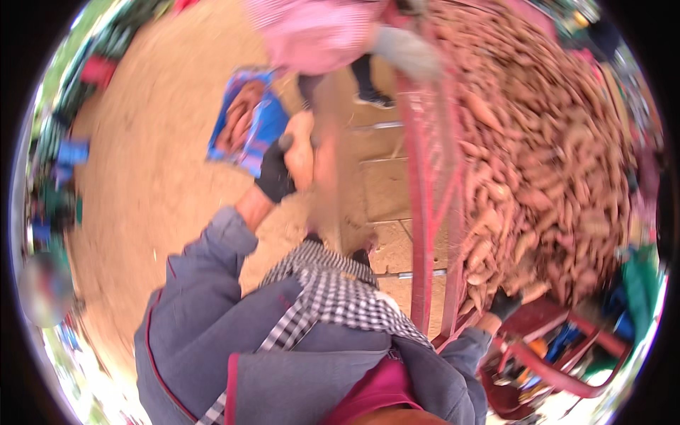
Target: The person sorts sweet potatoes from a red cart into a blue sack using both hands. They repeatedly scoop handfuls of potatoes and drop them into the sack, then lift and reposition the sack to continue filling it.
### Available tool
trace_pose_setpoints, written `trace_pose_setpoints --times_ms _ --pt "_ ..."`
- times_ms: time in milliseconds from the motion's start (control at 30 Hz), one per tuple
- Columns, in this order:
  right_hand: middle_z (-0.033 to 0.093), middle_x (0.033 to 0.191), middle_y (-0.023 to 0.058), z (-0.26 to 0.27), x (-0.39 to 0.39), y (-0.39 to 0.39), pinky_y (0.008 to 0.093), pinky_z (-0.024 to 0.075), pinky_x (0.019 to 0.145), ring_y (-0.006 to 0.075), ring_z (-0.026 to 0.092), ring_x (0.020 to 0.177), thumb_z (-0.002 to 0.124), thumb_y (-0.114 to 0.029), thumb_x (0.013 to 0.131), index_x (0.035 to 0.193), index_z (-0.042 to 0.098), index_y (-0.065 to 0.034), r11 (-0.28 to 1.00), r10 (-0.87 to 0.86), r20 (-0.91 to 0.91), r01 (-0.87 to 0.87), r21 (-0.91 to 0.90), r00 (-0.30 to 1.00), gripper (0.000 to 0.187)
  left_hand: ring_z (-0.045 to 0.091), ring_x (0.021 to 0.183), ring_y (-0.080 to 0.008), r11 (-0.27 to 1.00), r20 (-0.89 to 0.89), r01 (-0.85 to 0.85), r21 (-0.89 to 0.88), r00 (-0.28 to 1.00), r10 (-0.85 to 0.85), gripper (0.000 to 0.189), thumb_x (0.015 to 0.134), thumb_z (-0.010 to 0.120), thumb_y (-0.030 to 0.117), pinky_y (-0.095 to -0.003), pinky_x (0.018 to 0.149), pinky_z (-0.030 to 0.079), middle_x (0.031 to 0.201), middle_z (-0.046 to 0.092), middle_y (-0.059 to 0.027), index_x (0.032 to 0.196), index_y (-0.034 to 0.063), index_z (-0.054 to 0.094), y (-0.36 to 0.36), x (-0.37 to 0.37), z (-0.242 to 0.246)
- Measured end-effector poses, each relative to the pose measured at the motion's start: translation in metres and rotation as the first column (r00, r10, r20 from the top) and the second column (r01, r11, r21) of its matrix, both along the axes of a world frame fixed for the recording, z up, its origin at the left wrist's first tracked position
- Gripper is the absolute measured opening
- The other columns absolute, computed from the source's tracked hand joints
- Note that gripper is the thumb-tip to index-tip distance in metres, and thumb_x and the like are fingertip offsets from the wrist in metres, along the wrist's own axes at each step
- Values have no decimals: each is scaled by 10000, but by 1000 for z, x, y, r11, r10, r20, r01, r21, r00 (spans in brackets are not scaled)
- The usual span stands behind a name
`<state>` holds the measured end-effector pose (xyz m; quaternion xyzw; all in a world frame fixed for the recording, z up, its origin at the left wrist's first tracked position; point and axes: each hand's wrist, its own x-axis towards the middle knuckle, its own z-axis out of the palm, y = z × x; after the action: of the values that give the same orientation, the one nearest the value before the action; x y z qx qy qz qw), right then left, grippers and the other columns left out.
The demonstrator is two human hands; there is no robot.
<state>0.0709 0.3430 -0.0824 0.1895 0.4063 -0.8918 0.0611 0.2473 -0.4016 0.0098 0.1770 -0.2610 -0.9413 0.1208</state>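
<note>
My left hand [277,171], in a black glove, grips a large pale-orange sweet potato [300,151] above the dirt floor. Beyond that hand, a blue bag [273,114] lies open with several sweet potatoes [241,117] inside. My right hand [504,305], also gloved in black, is at the near edge of a big heap of sweet potatoes [552,175]. A sweet potato [535,292] sticks out from its fingers, which are partly hidden. Just right of the left hand stands a blurred brown upright strip [333,175] that I cannot identify.
A red metal frame [422,212] runs along the heap's left side. Across it, a person in a pink striped top [319,37] reaches a grey-gloved hand [409,53] towards the frame. Red metal bars [552,372] and mixed items lie at lower right.
</note>
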Motion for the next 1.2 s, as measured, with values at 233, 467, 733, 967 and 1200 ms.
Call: trace_pose_setpoints --times_ms 233,467,733,967,1200 --pt "491 1343 150 152 22 -181 495 356 1025 333 461 1216 642 -251 793 1339 436 -17 999 -39 -88 39 4 995 628 577 949 -194 884 276 -175 -433 908 315 460 832 630 313 -293 849 455 1019 603 -107 1142 -18 555 -186 101 -50" --pt "551 1149 129 134 -4 -357 366 508 780 246 557 1027 703 -344 780 1397 342 -73 540 748 -302 -807 -241 591 765 353 1323 -337 145 576 751 -644 351 739 1021 616 695 613 -415 1076 317 1382 425 -202 1415 98 325 -280 76 -85" --pt "484 1285 84 108 110 -633 314 487 868 145 498 1148 699 -105 730 1358 401 -12 263 877 243 -838 479 414 701 327 1338 -266 646 236 301 -702 953 -188 1041 745 721 517 -368 1076 317 1501 203 -185 1465 17 160 -67 44 -21" --pt "476 1284 101 115 162 -686 335 457 921 174 484 1149 702 -127 795 1393 342 -32 113 954 130 -730 674 268 703 560 806 -95 731 167 -92 -676 947 274 227 863 622 221 -264 731 473 902 615 2 994 35 633 -162 76 -82" --pt "590 1197 147 90 150 -595 333 465 917 208 577 1072 649 -194 824 1280 493 1 104 904 230 -707 699 360 520 497 1124 -293 161 592 586 -794 686 424 756 722 720 481 -393 950 409 1232 522 -204 1276 20 495 -344 33 -88"
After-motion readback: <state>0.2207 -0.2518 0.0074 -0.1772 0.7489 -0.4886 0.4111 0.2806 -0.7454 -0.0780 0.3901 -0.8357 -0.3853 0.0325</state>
